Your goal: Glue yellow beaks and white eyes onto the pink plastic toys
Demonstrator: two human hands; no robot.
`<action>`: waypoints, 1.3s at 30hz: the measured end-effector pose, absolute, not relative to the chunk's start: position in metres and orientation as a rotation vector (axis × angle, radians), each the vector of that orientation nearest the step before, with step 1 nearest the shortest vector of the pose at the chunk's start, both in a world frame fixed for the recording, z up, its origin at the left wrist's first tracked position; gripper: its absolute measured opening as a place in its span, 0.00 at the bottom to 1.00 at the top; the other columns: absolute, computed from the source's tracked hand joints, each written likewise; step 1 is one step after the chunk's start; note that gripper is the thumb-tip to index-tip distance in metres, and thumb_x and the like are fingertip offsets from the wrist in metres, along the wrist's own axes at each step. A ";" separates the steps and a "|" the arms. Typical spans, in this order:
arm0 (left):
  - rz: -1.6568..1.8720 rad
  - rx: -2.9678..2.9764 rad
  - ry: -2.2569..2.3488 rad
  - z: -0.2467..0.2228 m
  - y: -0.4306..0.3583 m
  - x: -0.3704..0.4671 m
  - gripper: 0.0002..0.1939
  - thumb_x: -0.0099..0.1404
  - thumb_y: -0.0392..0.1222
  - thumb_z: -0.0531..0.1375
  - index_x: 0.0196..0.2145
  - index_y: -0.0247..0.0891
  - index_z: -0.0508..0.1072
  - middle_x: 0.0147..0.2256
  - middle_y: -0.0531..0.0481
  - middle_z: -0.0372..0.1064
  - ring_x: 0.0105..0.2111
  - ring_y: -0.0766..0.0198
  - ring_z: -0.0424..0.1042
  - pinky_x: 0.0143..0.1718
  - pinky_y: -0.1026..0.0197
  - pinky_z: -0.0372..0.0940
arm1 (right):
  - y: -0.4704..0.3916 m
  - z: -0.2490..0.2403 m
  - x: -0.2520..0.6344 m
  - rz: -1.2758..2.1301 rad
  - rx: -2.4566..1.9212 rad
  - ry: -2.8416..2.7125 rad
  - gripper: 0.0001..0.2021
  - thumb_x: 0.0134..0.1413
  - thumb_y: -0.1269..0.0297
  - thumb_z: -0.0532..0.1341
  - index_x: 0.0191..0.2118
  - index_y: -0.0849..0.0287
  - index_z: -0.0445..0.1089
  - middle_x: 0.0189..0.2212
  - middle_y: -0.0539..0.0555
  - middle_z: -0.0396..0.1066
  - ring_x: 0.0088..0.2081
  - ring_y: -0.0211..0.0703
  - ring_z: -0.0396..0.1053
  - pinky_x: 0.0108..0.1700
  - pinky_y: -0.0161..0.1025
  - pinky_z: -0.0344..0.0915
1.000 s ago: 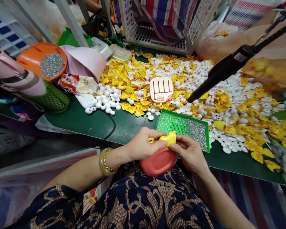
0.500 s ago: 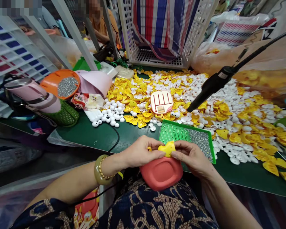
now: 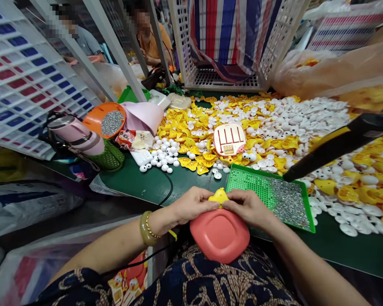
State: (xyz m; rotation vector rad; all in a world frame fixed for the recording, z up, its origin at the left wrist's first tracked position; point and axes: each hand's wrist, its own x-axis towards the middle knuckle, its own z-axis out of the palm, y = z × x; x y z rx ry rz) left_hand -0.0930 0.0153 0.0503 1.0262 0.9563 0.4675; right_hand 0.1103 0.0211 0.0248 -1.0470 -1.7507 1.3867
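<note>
Between my two hands is a small yellow plastic piece [image 3: 218, 197], at the top edge of a red rounded plastic part [image 3: 221, 236] near my lap. My left hand [image 3: 196, 204] pinches its left side with thumb and fingers. From the right, my right hand [image 3: 247, 206] grips the same piece, thumb in front. Just beyond my right hand lies a green perforated tray [image 3: 247, 180] with small metal screws [image 3: 289, 202] heaped in its right part. A cream and red plastic plate with slots [image 3: 230, 139] rests on the pile behind.
Yellow shells [image 3: 207, 159] and white pieces [image 3: 167, 153] cover the green table [image 3: 147, 182]. A black tool [image 3: 332, 148] hangs at right. Left are an orange bowl [image 3: 91, 117] and a pink bottle [image 3: 78, 134]. A white crate [image 3: 181, 46] stands behind; two people sit beyond.
The view has shifted left, so the table items appear further right. The yellow piece has turned and sits closer against the red part. The black tool appears further right and lower.
</note>
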 end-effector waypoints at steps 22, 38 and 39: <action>0.608 1.874 1.267 0.082 0.010 -0.145 0.17 0.64 0.45 0.59 0.45 0.29 0.76 0.33 0.43 0.76 0.29 0.62 0.71 0.33 0.62 0.66 | 0.157 0.015 0.034 0.566 -1.426 -2.029 0.17 0.62 0.68 0.52 0.52 0.66 0.70 0.48 0.66 0.70 0.50 0.52 0.66 0.50 0.47 0.63; 0.460 3.061 0.840 0.063 0.005 -0.089 0.19 0.69 0.34 0.51 0.53 0.15 0.64 0.42 0.28 0.73 0.40 0.52 0.76 0.38 0.53 0.74 | 0.019 0.025 0.126 0.744 -1.029 -1.652 0.12 0.64 0.66 0.54 0.46 0.52 0.73 0.39 0.54 0.74 0.40 0.44 0.72 0.43 0.46 0.72; 0.462 3.057 0.844 0.061 0.004 -0.087 0.18 0.69 0.34 0.51 0.52 0.16 0.64 0.42 0.29 0.73 0.41 0.53 0.76 0.38 0.54 0.74 | 0.019 0.021 0.129 0.653 -1.097 -1.620 0.11 0.63 0.65 0.55 0.45 0.52 0.73 0.39 0.55 0.73 0.40 0.45 0.72 0.43 0.48 0.71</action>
